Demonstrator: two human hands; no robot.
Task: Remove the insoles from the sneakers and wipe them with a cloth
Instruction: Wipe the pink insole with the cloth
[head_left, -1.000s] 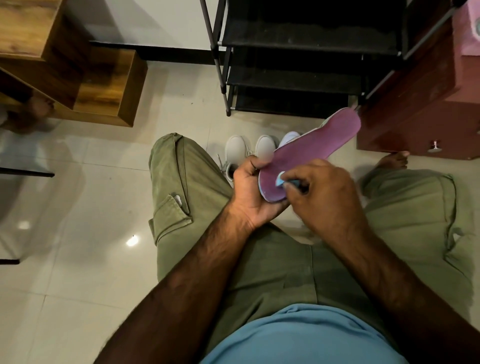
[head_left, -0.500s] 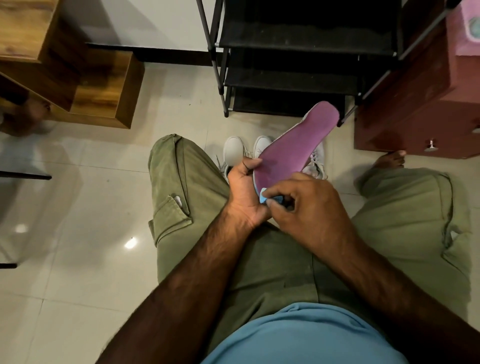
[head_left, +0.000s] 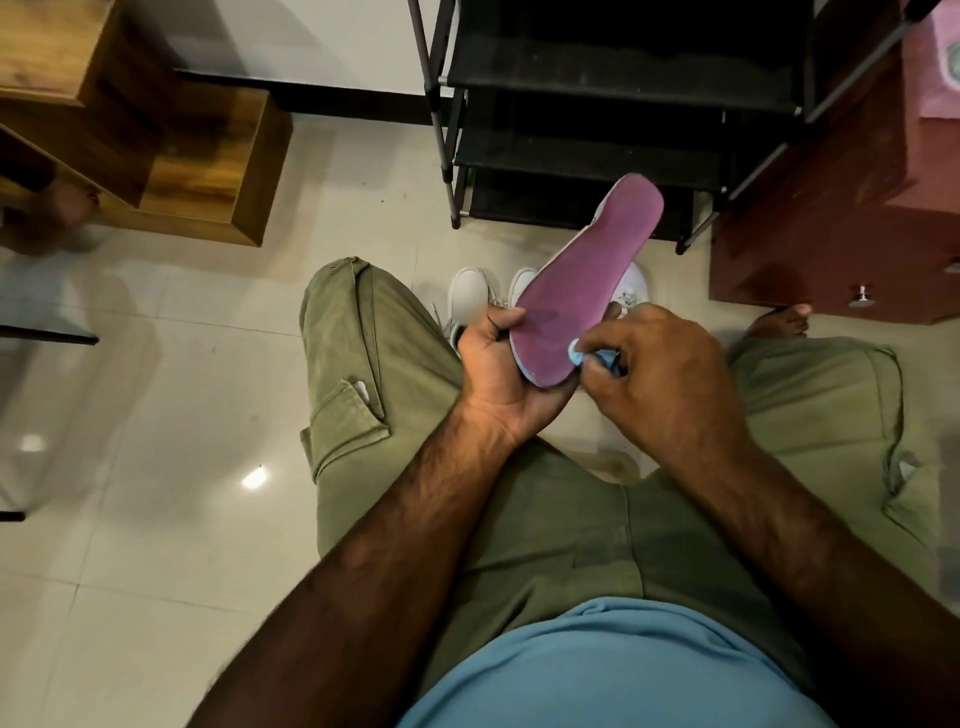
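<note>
**Left hand (head_left: 496, 364) cups the insole's heel; right hand (head_left: 662, 371) pinches the cloth onto it**

At the upper left of the frame stands a wooden cabinet (head_left: 156, 130) on the pale tiled floor (head_left: 156, 364). Toward the centre, the left hand grips the purple insole (head_left: 584, 275) at its heel end. The palm is underneath, the thumb lies along the left edge, and the fingers curl round from below. From that hold the insole slants up and to the right, purple face upward, with its toe reaching in front of the black shoe rack (head_left: 597, 104). White sneakers (head_left: 467, 299) sit on the floor just behind it, between the person's knees. At the right edge of the heel, the right hand's curled fingers pinch a small light-blue cloth (head_left: 589, 357), which touches the purple face. A dark red cabinet (head_left: 831, 234) stands at the far right.
</note>
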